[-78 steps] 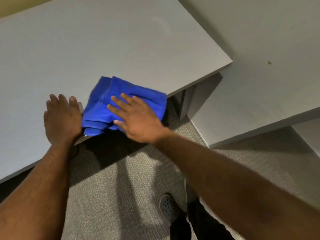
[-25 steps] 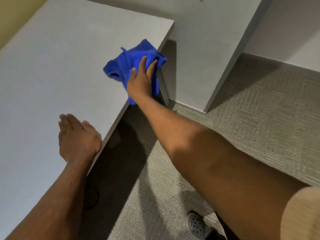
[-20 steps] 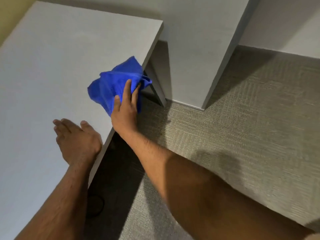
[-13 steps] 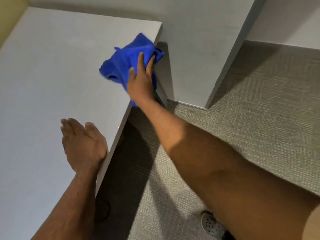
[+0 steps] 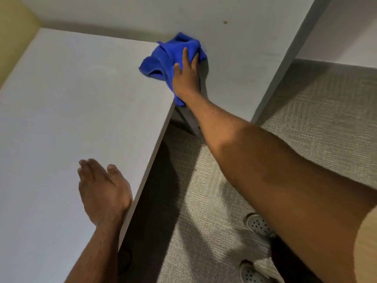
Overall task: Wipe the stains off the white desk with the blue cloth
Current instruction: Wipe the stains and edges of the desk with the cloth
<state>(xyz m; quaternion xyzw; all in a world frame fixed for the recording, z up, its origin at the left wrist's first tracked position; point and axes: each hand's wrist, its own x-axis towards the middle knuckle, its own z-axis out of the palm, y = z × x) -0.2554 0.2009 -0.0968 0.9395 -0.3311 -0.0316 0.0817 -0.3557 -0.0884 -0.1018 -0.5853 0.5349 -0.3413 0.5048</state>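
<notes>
Cloth (image 5: 163, 58) lies bunched under right hand (image 5: 186, 78) at desk (image 5: 81, 99) corner.

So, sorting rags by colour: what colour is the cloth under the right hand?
Solid bright blue cloth, clearest in the head view.

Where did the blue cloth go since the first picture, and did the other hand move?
The right hand slid the blue cloth along the white desk from its near edge, back and forth, out to the far corner, where part of it hangs over the edge. It never let go, and the cloth got more bunched. The left hand stayed flat on the desk by the near edge.
</notes>
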